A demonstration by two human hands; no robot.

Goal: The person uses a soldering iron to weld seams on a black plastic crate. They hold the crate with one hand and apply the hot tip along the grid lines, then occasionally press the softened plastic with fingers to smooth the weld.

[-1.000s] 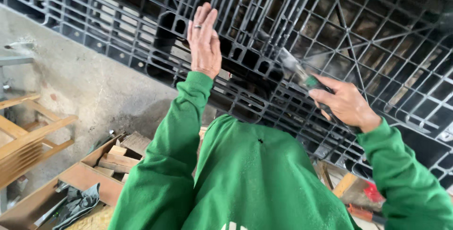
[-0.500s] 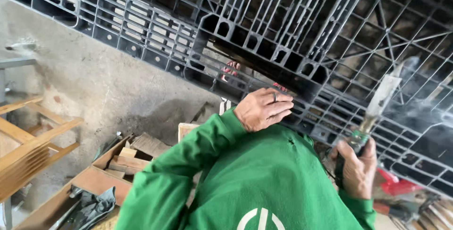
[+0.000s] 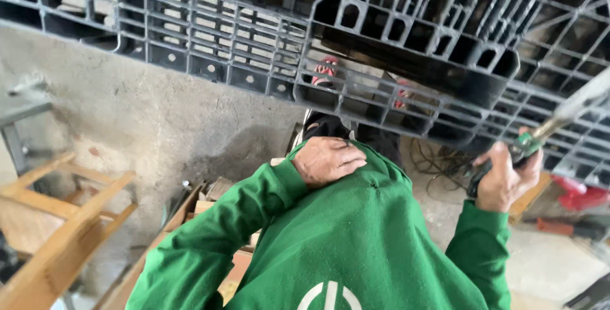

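A black plastic pallet [image 3: 394,36] with a grid of ribs fills the top of the view. My left hand [image 3: 327,160] lies flat on the front of my green sweatshirt [image 3: 356,246], holding nothing, well below the pallet's lower edge. My right hand [image 3: 505,179] is raised at the right, closed around the green handle of a metal-bladed hand tool [image 3: 559,119]. Its pale blade points up and to the right against the pallet's ribs.
A wooden frame [image 3: 57,221] stands at the lower left by a rough concrete wall [image 3: 159,125]. An open box of wood offcuts [image 3: 203,205] sits below my left arm. Cables [image 3: 438,164] and red items [image 3: 575,195] lie on the floor at the right.
My left hand has come down off the pallet and settled on my sweatshirt. My right hand has swung to the right and lower with the tool, and the view has shifted.
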